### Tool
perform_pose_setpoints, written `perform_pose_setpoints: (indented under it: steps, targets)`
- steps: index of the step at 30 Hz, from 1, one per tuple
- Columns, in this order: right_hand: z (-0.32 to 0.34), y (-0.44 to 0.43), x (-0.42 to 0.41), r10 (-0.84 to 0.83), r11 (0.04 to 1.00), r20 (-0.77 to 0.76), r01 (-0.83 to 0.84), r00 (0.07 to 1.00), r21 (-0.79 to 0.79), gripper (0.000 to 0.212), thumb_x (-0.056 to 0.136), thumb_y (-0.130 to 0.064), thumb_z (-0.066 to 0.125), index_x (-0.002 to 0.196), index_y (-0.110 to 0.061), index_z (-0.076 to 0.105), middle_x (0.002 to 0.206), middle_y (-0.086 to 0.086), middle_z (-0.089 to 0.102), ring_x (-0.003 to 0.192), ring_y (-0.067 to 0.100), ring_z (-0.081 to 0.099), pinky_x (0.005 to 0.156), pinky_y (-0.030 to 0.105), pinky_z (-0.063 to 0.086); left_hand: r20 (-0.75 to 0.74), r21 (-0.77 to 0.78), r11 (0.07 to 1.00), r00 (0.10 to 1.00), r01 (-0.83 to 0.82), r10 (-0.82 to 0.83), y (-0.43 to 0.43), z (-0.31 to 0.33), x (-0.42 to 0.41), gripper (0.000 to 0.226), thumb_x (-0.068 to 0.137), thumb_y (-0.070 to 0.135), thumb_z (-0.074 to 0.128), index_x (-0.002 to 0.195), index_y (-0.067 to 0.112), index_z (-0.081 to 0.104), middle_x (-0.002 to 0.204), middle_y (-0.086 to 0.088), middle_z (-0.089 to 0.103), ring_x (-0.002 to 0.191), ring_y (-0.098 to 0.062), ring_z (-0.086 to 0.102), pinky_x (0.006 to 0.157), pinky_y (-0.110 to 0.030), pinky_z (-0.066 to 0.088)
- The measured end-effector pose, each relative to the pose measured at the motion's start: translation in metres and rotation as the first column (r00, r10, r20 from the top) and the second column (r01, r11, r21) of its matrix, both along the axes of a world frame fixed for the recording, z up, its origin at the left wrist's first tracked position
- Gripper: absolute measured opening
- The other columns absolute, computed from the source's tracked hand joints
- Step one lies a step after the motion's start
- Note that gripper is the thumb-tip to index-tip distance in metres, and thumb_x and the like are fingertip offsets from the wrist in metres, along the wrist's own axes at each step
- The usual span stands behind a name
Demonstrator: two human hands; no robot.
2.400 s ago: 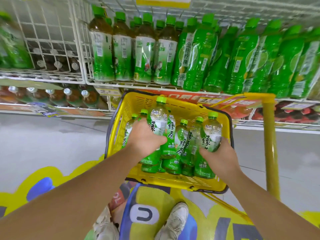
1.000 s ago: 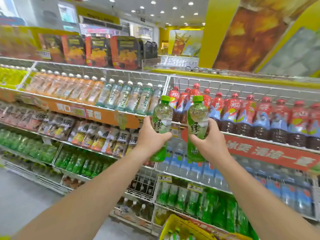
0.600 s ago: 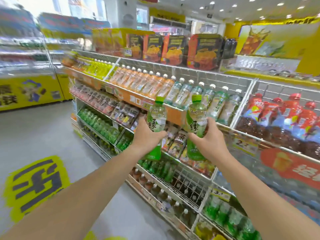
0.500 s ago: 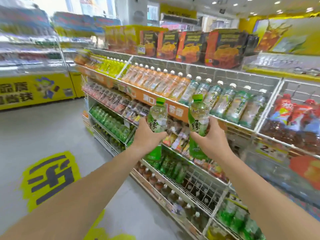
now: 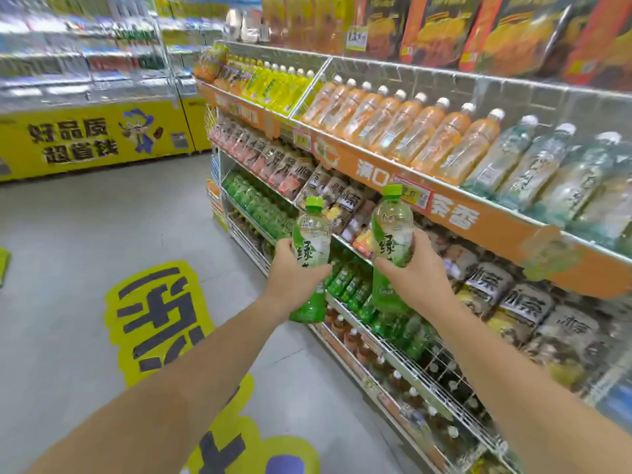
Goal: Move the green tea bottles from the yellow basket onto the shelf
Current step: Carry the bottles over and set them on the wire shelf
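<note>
Grips are clamped: left hand (image 5: 290,270) on left bottle (image 5: 312,242), right hand (image 5: 419,273) on right bottle (image 5: 391,234); keep both upright toward your shelf (image 5: 478,217).

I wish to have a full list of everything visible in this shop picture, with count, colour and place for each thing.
green tea bottles: two, green caps and labels, upright before the shelf
orange drink bottles: one row, orange, top shelf
yellow drink bottles: one row, yellow, top shelf, far end
pale bottles: several, white caps, top shelf, near end
boxes: several, orange and black, above the shelf
floor sticker: one, yellow and black, floor
left hand: one, grips one bottle
right hand: one, grips the other
</note>
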State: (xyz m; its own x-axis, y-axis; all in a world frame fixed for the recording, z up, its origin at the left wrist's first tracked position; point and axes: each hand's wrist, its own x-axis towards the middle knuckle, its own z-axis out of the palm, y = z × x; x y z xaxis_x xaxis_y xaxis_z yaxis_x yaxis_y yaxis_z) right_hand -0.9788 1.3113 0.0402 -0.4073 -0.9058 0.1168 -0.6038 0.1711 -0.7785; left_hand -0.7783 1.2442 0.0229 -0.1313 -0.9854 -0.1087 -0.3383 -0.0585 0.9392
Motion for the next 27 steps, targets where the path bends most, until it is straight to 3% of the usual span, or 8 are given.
perform_pose_setpoints:
  steps: [3, 6, 10, 14, 17, 20, 23, 27]
  targets:
    - [-0.023, -0.031, 0.003, 0.009, 0.999, 0.037, -0.011, 0.999, 0.049, 0.043, 0.087, -0.041, 0.07, 0.116, -0.028, 0.042, 0.102, 0.007, 0.063, 0.083, 0.025, 0.066, 0.07, 0.048, 0.058, 0.025, 0.003, 1.0, 1.0, -0.019, 0.019, -0.025, -0.024, -0.001, 0.061, 0.062, 0.037, 0.085, 0.106, 0.021, 0.045, 0.113, -0.021, 0.06, 0.097, -0.037, 0.064, 0.079, -0.05, 0.056]
    - [-0.047, -0.06, 0.001, 0.013, 0.997, 0.034, -0.015, 0.999, 0.076, 0.047, 0.086, -0.042, 0.071, 0.121, -0.026, 0.043, 0.099, 0.005, 0.063, 0.075, 0.023, 0.065, 0.057, 0.037, 0.052, 0.028, 0.002, 1.0, 1.0, -0.013, 0.013, -0.053, -0.047, -0.004, 0.05, 0.076, 0.02, 0.085, 0.102, 0.025, 0.043, 0.11, -0.017, 0.061, 0.085, -0.021, 0.059, 0.07, -0.033, 0.052]
    - [-0.075, -0.09, -0.005, 0.001, 0.993, 0.013, -0.003, 1.0, 0.119, 0.073, 0.085, -0.043, 0.07, 0.144, -0.019, 0.033, 0.103, -0.001, 0.062, 0.065, 0.013, 0.06, 0.047, 0.02, 0.039, 0.052, 0.011, 1.0, 0.999, 0.006, -0.007, -0.087, -0.074, -0.012, 0.058, 0.076, 0.027, 0.086, 0.112, 0.025, 0.041, 0.112, -0.016, 0.056, 0.087, -0.027, 0.06, 0.063, -0.039, 0.054]
    - [-0.109, -0.107, -0.014, -0.015, 0.988, 0.064, 0.005, 0.998, 0.155, 0.071, 0.084, -0.042, 0.071, 0.141, -0.017, 0.035, 0.099, -0.006, 0.06, 0.068, 0.014, 0.059, 0.057, 0.027, 0.048, 0.067, 0.024, 0.999, 0.997, 0.038, -0.039, -0.114, -0.11, -0.023, 0.082, 0.064, 0.044, 0.088, 0.127, 0.021, 0.04, 0.119, -0.007, 0.057, 0.101, -0.029, 0.064, 0.072, -0.043, 0.06]
    - [-0.136, -0.11, -0.019, -0.036, 0.98, 0.111, 0.013, 0.993, 0.197, 0.069, 0.084, -0.039, 0.072, 0.138, -0.016, 0.037, 0.119, -0.006, 0.057, 0.094, 0.011, 0.057, 0.077, 0.027, 0.044, 0.056, 0.054, 0.995, 0.994, 0.086, -0.089, -0.124, -0.141, -0.03, 0.076, 0.071, 0.034, 0.091, 0.125, 0.02, 0.039, 0.11, 0.007, 0.056, 0.092, -0.011, 0.061, 0.07, -0.024, 0.054]
    - [-0.164, -0.107, -0.02, -0.06, 0.968, 0.133, 0.025, 0.989, 0.25, 0.059, 0.083, -0.038, 0.073, 0.131, -0.024, 0.042, 0.103, -0.007, 0.064, 0.077, 0.009, 0.061, 0.063, 0.025, 0.046, 0.071, 0.088, 0.985, 0.985, 0.149, -0.155, -0.133, -0.175, -0.037, 0.074, 0.07, 0.029, 0.092, 0.123, 0.019, 0.041, 0.103, 0.007, 0.058, 0.084, -0.01, 0.06, 0.076, -0.032, 0.052]
    - [-0.204, -0.097, -0.018, -0.119, 0.955, 0.159, 0.069, 0.98, 0.289, 0.052, 0.083, -0.035, 0.074, 0.124, -0.029, 0.043, 0.096, -0.014, 0.064, 0.076, 0.0, 0.062, 0.063, 0.024, 0.05, 0.091, 0.135, 0.968, 0.97, 0.212, -0.225, -0.139, -0.217, -0.043, 0.078, 0.063, 0.035, 0.094, 0.121, 0.02, 0.044, 0.111, -0.001, 0.065, 0.098, -0.016, 0.067, 0.087, -0.039, 0.056]
    - [-0.268, -0.078, -0.017, -0.233, 0.93, 0.198, 0.159, 0.952, 0.33, 0.048, 0.082, -0.033, 0.076, 0.12, -0.03, 0.046, 0.099, -0.015, 0.063, 0.083, -0.002, 0.06, 0.064, 0.021, 0.044, 0.107, 0.177, 0.937, 0.94, 0.301, -0.323, -0.144, -0.275, -0.054, 0.072, 0.067, 0.025, 0.093, 0.119, 0.016, 0.044, 0.102, 0.0, 0.066, 0.091, -0.014, 0.068, 0.079, -0.027, 0.055]
